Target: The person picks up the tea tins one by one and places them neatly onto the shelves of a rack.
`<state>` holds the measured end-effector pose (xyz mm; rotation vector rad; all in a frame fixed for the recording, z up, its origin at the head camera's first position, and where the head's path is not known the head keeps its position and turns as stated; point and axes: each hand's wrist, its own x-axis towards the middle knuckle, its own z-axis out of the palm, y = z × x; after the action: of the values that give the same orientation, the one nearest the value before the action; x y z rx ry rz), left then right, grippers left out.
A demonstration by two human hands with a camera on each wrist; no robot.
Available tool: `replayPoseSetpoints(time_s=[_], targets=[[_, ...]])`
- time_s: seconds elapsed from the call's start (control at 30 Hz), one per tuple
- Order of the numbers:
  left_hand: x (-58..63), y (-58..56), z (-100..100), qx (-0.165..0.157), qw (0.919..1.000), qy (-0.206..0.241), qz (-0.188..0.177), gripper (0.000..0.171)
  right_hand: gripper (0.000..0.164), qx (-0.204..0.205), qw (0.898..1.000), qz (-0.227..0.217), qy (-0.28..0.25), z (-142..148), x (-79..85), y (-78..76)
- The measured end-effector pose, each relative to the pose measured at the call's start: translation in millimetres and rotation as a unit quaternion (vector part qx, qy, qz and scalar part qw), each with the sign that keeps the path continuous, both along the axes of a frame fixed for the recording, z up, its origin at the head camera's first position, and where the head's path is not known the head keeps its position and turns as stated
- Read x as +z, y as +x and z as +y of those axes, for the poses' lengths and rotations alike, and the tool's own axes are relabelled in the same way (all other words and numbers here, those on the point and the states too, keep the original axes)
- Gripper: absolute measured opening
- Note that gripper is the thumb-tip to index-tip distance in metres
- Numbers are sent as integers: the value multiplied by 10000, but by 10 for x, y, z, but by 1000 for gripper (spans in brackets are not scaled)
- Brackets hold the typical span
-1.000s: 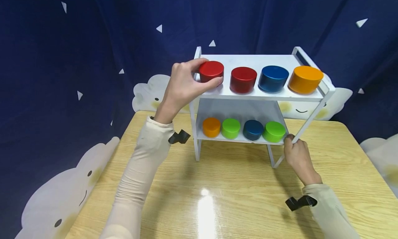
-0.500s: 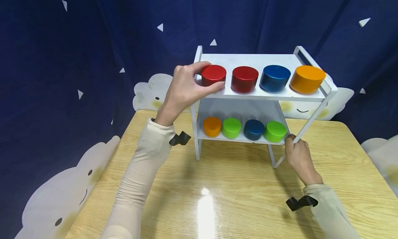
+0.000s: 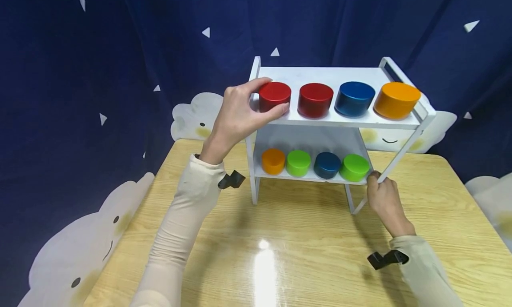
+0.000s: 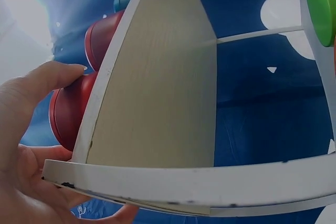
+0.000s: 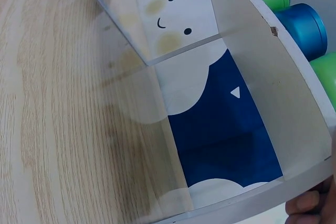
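Observation:
A white two-tier shelf (image 3: 320, 125) stands on the wooden table. On its top tier, my left hand (image 3: 237, 113) holds the leftmost red round tin (image 3: 274, 93) between thumb and fingers. The left wrist view shows this red tin (image 4: 73, 111) resting at the board's front edge. To its right stand another red tin (image 3: 315, 101), a blue tin (image 3: 354, 99) and an orange tin (image 3: 397, 101). My right hand (image 3: 386, 202) grips the shelf's right front leg beside the lower tier; in the right wrist view its curled fingers (image 5: 304, 203) show at the frame.
The lower tier carries an orange tin (image 3: 274, 161), a green tin (image 3: 298, 163), a dark blue tin (image 3: 327, 165) and another green tin (image 3: 354, 167). A light wooden table (image 3: 304, 245) lies below. Behind hangs a dark blue curtain (image 3: 180, 36) with white clouds.
My left hand has moved slightly down and right with the red tin, bringing it level with the row on the top tier. The right hand keeps its grip on the leg.

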<state>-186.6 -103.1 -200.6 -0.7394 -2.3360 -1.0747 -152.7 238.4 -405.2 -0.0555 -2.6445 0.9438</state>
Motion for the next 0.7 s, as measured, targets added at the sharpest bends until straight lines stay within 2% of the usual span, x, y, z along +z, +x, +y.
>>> replayPoseSetpoints(time_s=[0.2, 0.47, 0.57, 0.7], targets=[[-10, 10, -37, 62, 9999, 88, 104, 59, 46, -85, 9998, -93, -146, -43, -1, -19], [-64, 30, -108, 122, 9996, 238, 49, 72, 46, -58, 9997, -84, -238, -100, 0, -49], [-108, 72, -134, 85, 9989, 426, 199, 72, 46, -53, 9996, -98, -271, -113, -2, -55], [-207, 183, -176, 206, 9950, 819, 532, 68, 46, -71, 9996, -41, -269, -122, -9, -59]])
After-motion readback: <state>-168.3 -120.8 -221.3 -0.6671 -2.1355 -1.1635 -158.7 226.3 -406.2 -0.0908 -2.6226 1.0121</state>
